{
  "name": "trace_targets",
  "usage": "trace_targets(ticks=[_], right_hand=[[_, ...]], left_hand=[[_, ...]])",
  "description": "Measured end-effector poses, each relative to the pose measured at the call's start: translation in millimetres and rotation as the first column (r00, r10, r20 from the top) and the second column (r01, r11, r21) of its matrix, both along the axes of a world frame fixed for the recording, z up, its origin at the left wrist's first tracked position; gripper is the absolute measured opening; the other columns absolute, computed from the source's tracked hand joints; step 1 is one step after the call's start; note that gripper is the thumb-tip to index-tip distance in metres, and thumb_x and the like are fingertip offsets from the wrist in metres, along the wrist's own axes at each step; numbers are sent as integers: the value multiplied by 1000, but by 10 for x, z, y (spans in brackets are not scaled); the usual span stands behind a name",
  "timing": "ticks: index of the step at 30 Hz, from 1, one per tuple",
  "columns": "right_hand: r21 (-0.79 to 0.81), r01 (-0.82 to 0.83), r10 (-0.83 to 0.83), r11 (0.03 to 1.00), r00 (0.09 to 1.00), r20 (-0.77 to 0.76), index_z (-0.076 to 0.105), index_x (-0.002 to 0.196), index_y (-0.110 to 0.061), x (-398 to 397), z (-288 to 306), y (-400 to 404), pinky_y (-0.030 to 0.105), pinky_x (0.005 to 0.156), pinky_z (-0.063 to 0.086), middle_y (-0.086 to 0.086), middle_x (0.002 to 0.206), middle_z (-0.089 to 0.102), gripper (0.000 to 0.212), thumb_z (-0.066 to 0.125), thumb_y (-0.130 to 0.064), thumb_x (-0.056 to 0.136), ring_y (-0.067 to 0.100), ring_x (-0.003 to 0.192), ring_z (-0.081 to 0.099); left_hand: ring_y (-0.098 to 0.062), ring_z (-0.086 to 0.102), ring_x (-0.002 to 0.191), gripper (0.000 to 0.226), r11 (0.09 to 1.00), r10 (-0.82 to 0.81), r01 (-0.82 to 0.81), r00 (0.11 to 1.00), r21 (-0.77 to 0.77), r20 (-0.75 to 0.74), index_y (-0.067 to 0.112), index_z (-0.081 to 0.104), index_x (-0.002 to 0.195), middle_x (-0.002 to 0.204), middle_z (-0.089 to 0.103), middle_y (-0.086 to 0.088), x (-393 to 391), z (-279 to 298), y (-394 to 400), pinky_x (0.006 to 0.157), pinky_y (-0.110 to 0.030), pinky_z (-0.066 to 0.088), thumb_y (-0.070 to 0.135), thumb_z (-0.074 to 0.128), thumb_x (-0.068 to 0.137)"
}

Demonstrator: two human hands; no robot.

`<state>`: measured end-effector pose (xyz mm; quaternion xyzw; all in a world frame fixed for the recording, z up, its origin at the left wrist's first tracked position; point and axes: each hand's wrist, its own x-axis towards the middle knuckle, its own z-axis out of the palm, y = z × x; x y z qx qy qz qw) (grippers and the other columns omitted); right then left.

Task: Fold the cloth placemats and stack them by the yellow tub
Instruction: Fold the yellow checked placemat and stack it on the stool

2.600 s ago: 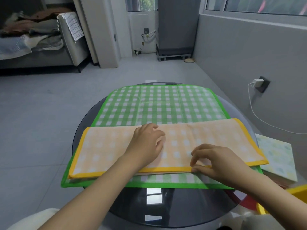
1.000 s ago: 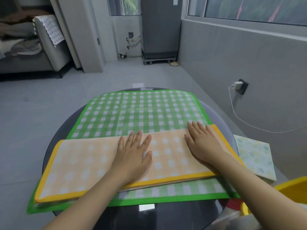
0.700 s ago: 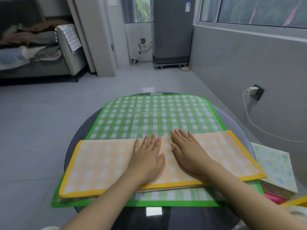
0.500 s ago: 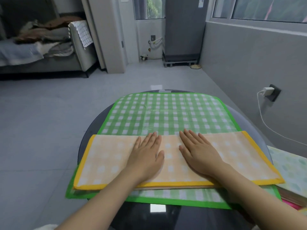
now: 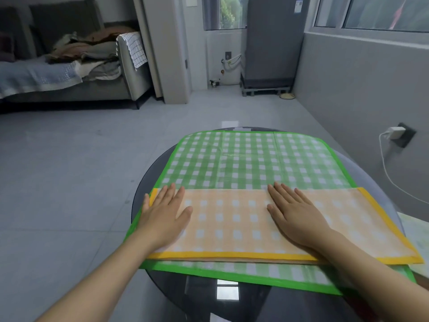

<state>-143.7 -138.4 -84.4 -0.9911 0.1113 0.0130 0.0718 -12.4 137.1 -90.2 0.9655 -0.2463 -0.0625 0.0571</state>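
Desk: round dark glass desk (image 5: 209, 300), nearest edge at the bottom of the view.
Orange mat: folded orange-and-white checked cloth placemat with yellow border (image 5: 236, 224), lying on the near half of the green mat.
Left hand (image 5: 163, 217): flat on the orange mat's left end, fingers straight, gripping nothing.
Right hand (image 5: 294, 214): flat right of centre, fingers straight, gripping nothing.
Green mat: green-and-white checked cloth placemat (image 5: 250, 159), spread open, reaching the desk's far edge.

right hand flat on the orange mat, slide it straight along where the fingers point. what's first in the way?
The right hand would leave the orange placemat at its far fold and run onto the green checked placemat beneath. Nothing stands beyond that; depth is uncertain.
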Motion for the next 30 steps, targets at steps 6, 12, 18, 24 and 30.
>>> trace_targets(ticks=[6, 12, 18, 24, 30], right_hand=[[73, -52, 46, 996, 995, 85, 18, 149, -21, 122, 42, 163, 33, 118, 6, -1, 157, 15, 50, 25, -30, 100, 17, 145, 8], [145, -322, 297, 935, 939, 174, 42, 137, -31, 313, 124, 593, 28, 104, 28, -11, 138, 46, 44, 33, -42, 94, 14, 124, 38], [162, -264, 250, 951, 963, 102, 32, 140, -39, 392, 88, 674, 31, 103, 22, -10, 136, 36, 53, 41, -55, 90, 16, 121, 30], [157, -256, 253, 954, 967, 42, 25, 143, -38, 391, 129, 705, 33, 105, 20, -8, 139, 29, 70, 45, -66, 82, 17, 126, 24], [205, -248, 262, 947, 964, -45, 15, 147, -36, 335, 186, 735, 34, 110, 13, -8, 142, 20, 96, 58, -73, 69, 17, 131, 14]], left_hand=[[-11, 17, 141, 41, 992, 8, -5, 1000, -123, 22, 37, 40, 140, 151, 31, 10, 187, 179, 10, 117, -43, -7, 36, 26, 102], [-17, 33, 127, 34, 991, 19, -15, 999, -134, 32, 35, 54, 127, 126, 46, 3, 385, 294, -34, 116, -38, 5, 35, 53, 93], [-17, 35, 121, 36, 983, 88, -88, 996, -163, -5, 29, 59, 111, 119, 45, 4, 525, 338, -62, 99, -28, 21, 39, 71, 79], [-16, 57, 76, 27, 831, 196, -285, 954, -478, -228, 17, 61, 80, 85, 63, 2, 523, 420, 94, 63, -28, 43, 25, 82, 65], [-14, 60, 93, 30, 659, 131, -400, 895, -637, -427, 21, 62, 106, 99, 59, -2, 537, 493, 209, 77, -23, 48, 13, 74, 79]])
